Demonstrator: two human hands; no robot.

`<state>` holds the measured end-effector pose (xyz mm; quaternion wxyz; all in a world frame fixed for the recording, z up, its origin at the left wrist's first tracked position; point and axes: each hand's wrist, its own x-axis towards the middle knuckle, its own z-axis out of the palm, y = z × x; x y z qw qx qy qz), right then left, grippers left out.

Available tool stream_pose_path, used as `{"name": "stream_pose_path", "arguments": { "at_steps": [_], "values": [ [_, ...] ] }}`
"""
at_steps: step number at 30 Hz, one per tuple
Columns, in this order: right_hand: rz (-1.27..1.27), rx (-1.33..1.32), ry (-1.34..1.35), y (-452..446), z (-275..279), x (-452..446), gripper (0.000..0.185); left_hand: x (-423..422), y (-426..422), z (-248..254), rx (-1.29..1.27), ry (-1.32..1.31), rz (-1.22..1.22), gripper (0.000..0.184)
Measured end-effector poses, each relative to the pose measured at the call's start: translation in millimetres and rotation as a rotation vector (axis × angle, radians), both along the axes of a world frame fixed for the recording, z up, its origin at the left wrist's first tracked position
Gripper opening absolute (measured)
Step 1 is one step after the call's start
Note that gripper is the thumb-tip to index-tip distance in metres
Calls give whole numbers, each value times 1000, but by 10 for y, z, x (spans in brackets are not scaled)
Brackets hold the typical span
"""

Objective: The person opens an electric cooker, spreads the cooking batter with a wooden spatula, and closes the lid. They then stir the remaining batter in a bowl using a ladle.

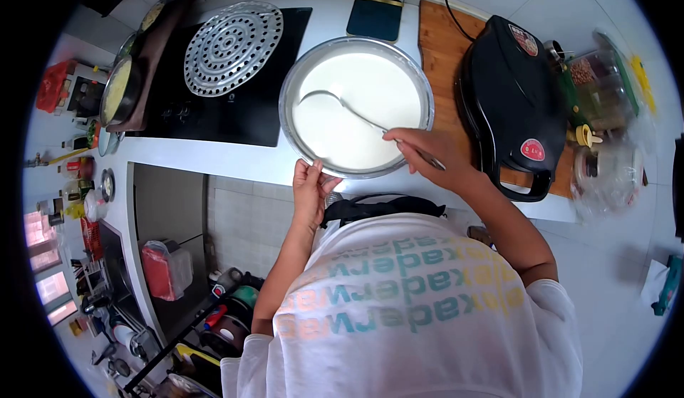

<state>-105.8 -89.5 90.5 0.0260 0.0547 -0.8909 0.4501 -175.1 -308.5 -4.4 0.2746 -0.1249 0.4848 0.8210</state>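
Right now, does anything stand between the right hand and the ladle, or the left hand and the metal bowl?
Nothing visible does: the right hand holds the ladle by its handle, and the left hand touches the near rim of the metal bowl.

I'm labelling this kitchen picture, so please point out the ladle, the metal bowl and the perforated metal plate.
Ladle [365, 119]: head view, on its handle.
Metal bowl [286, 106]: head view, on its rim.
Perforated metal plate [233, 48]: head view, near its centre.
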Motion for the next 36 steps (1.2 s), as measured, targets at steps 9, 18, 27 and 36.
{"name": "stream_pose_path", "arguments": {
  "at_steps": [9, 18, 27, 36],
  "values": [
    [-6, 107, -102, 353, 407, 669, 25, -2, -11, -70, -21, 4, 2, 8],
    [-168, 286, -41, 575, 284, 319, 22, 1, -34, -81, -38, 11, -35, 9],
    [-179, -47, 73, 208, -184, -177, 21, 22, -46, -114, -95, 61, -20, 14],
    [-30, -109, -58, 105, -7, 361, 21, 9, -64, -127, -39, 50, -42, 10]
  ]
}}
